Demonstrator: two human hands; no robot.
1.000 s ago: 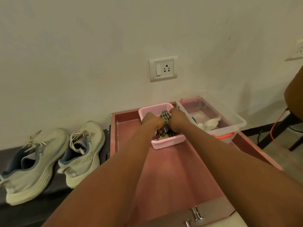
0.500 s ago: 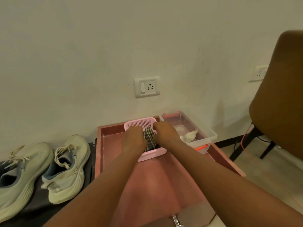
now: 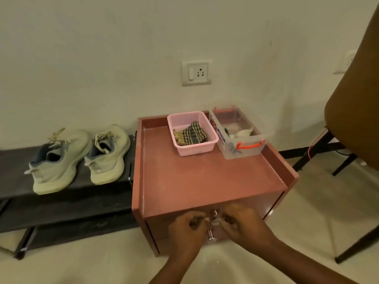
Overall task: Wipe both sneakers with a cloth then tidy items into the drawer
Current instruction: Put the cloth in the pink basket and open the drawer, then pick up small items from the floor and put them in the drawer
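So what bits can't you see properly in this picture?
All in the head view:
- Inside the drawer: hidden behind its front.
- The left hand and right hand: blurred, so whether the fingers grip the handle is unclear.
- Things in the clear box: too small, and hazy through the plastic.
- The chair: cut off by the right edge.
- Floor of the basket: covered by the cloth.

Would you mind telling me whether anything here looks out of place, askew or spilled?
Nothing stands out. The checked cloth lies crumpled in the pink basket beside the clear box on the cabinet top, and both sneakers stand paired on the black rack, laces loose. No spill or damage shows.
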